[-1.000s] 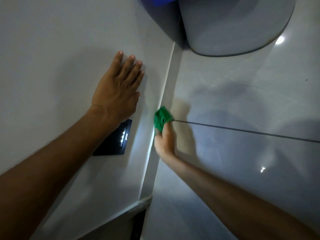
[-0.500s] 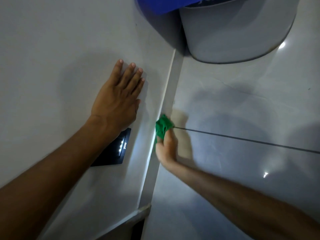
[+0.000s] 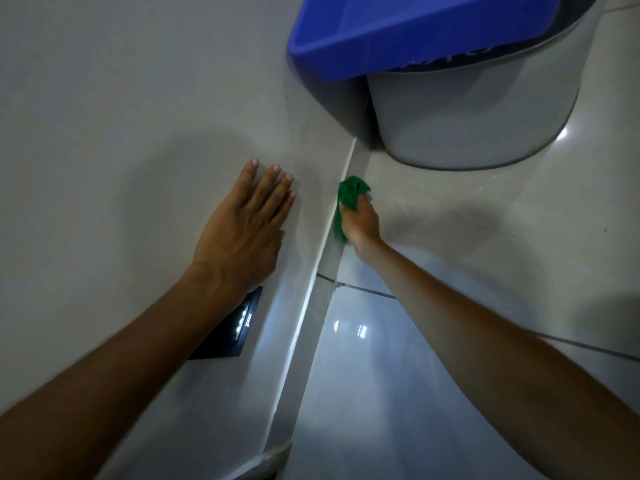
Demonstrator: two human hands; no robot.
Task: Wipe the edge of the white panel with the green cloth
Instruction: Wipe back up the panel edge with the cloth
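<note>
The white panel (image 3: 114, 161) fills the left half of the view, and its long edge (image 3: 304, 306) runs from bottom centre up toward the grey bucket. My left hand (image 3: 242, 233) lies flat on the panel face, fingers spread slightly, holding nothing. My right hand (image 3: 360, 221) grips the bunched green cloth (image 3: 349, 194) and presses it against the panel's edge near its far end. Part of the cloth is hidden inside my fist.
A grey bucket (image 3: 471, 112) stands on the tiled floor (image 3: 485, 271) just beyond the cloth, with a blue plastic lid or tub (image 3: 398, 32) resting over it. A black plate with small lights (image 3: 235, 327) sits on the panel under my left wrist.
My right hand has slid the green cloth along the edge away from me, past the floor's grout line toward the bucket. The camera has tilted up. My left hand stays flat.
</note>
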